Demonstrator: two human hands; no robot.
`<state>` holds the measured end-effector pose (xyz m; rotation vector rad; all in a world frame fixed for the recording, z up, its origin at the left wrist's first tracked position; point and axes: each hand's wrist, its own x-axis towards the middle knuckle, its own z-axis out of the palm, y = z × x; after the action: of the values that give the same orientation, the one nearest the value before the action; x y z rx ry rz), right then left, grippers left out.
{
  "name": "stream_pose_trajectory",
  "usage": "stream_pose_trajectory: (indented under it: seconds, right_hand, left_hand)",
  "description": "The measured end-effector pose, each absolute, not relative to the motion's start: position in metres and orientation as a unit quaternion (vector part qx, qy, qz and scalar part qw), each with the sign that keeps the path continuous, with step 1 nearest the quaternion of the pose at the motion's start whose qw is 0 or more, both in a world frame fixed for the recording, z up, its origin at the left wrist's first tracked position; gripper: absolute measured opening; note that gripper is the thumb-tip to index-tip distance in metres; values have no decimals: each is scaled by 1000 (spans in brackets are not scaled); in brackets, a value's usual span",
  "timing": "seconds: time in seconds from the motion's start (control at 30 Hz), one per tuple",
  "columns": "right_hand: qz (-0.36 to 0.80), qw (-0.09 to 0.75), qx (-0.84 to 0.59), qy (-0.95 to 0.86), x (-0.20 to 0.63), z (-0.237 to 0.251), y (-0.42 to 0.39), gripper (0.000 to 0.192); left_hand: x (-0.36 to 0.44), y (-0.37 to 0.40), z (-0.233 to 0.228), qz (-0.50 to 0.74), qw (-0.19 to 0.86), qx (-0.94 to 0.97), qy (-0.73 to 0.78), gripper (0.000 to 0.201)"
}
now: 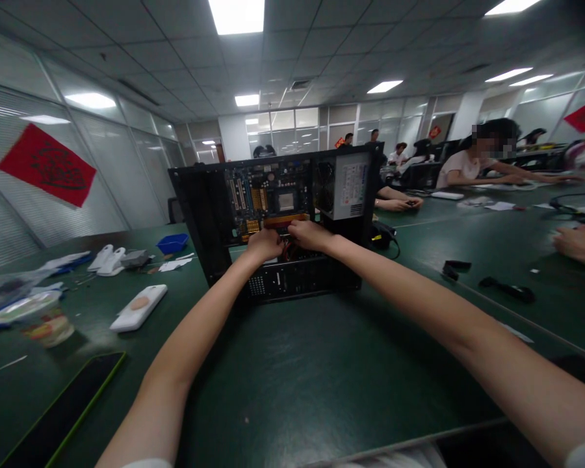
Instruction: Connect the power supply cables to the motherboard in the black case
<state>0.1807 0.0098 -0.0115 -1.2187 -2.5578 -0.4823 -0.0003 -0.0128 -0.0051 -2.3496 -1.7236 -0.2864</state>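
An open black computer case [199, 214] stands on the green table [292, 377], its motherboard [268, 195] facing me and a grey power supply [348, 188] at its right. Both my arms reach into it. My left hand [264, 246] and my right hand [308, 235] sit close together at the lower edge of the motherboard, fingers curled around a bundle of red and dark cables [290, 250]. What exactly each finger pinches is hidden by the hands.
A white phone-like block [139, 307], a dark tablet [63, 409], a plastic bag and bowl [24, 309], a blue tray [172, 243] and white parts lie at the left. Black straps [509, 288] lie at the right. Other people sit at the far right; a co-worker's hand [578, 244] rests there.
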Motion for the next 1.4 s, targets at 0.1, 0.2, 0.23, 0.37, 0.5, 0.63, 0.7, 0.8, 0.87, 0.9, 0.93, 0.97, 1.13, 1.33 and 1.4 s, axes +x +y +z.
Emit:
stream_pose_trajectory:
  seconds: [0.1,0.2,0.23,0.37,0.5,0.63,0.7,0.8,0.87,0.9,0.93,0.97,1.13,1.33,1.4]
  right_hand:
    - [-176,126,-419,-882,182,-13,8,23]
    - [-188,118,-415,-882,183,-13,5,22]
    - [-193,115,-413,-883,184,-13,4,22]
    - [-203,115,-408,-882,184,-14,6,22]
    - [-195,129,-419,-877,183,-17,12,23]
    - [-186,140,-441,-867,181,-18,17,24]
    - [-184,142,-444,-865,180,-18,19,24]
    - [-179,143,-450,-863,181,-18,20,26]
    - [-176,144,-457,-860,181,-18,20,27]
    - [-175,145,-460,-859,182,-18,20,28]
    - [-173,146,-462,-857,182,-18,20,29]
    - [-172,146,-464,-857,182,-18,20,29]
    - [-162,144,-469,-857,180,-16,19,26]
    - [-155,146,-471,-856,179,-15,16,28]
    - [-153,144,-470,-857,179,-15,16,28]
  left_hand:
    - [0,-12,-5,-101,109,-800,-582,38]
    - [0,-12,-5,-102,106,-797,-586,40]
    - [0,-12,-5,-100,103,-796,-588,40]
    - [0,-12,-5,-99,102,-799,-584,40]
    - [-1,-10,-6,-109,108,-798,-583,40]
    - [0,-11,-6,-114,103,-802,-577,39]
    - [0,-12,-5,-113,100,-802,-577,38]
    - [0,-13,-4,-113,99,-802,-578,37]
    - [0,-12,-4,-123,99,-801,-578,35]
    - [-1,-12,-4,-136,99,-799,-577,34]
    - [-2,-11,-4,-155,101,-797,-575,33]
    - [-3,-9,-4,-176,105,-795,-572,33]
    - [-4,0,-4,-193,122,-796,-561,31]
    - [2,3,-1,-155,133,-808,-553,29]
    - [4,2,0,-151,141,-805,-555,31]
